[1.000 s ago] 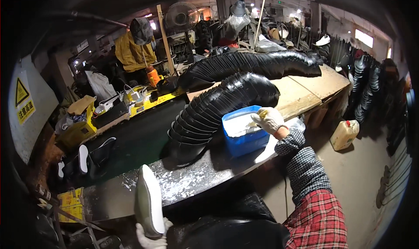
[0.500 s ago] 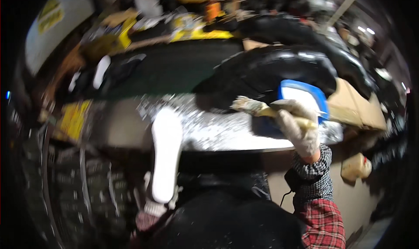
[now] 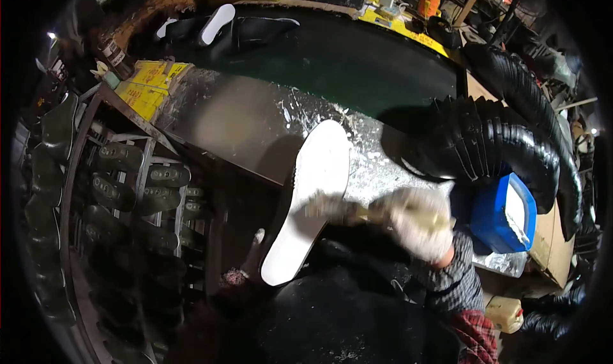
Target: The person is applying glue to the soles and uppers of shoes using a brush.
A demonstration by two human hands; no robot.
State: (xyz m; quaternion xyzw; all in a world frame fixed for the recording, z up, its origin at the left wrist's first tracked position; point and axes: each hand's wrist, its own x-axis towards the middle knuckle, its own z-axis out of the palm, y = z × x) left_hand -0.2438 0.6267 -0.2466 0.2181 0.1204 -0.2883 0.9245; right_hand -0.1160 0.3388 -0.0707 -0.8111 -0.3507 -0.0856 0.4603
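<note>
A shoe sole (image 3: 322, 163) with a white face and a dark side edge tilts over the near edge of the bench. My left hand (image 3: 257, 239) holds it from beneath at its lower end; one gloved finger shows beside it, the rest is hidden. In a pale work glove, my right hand (image 3: 420, 225) is closed around a paintbrush (image 3: 345, 211). The brush's blurred bristles lie across the middle of the white face. To the right of that hand stands a blue tub (image 3: 488, 217) with white stuff inside.
Stacked curved black pieces (image 3: 485, 137) lie behind the tub. Dark pieces with white soles (image 3: 217, 24) rest on the far left of the bench (image 3: 239, 118). A metal rack (image 3: 142, 182) of dark soles stands left. A pale jug (image 3: 504, 314) sits lower right.
The brush has come from near the blue tub leftward and down onto the sole. The sole now tilts to the right at its top. The whole view has turned.
</note>
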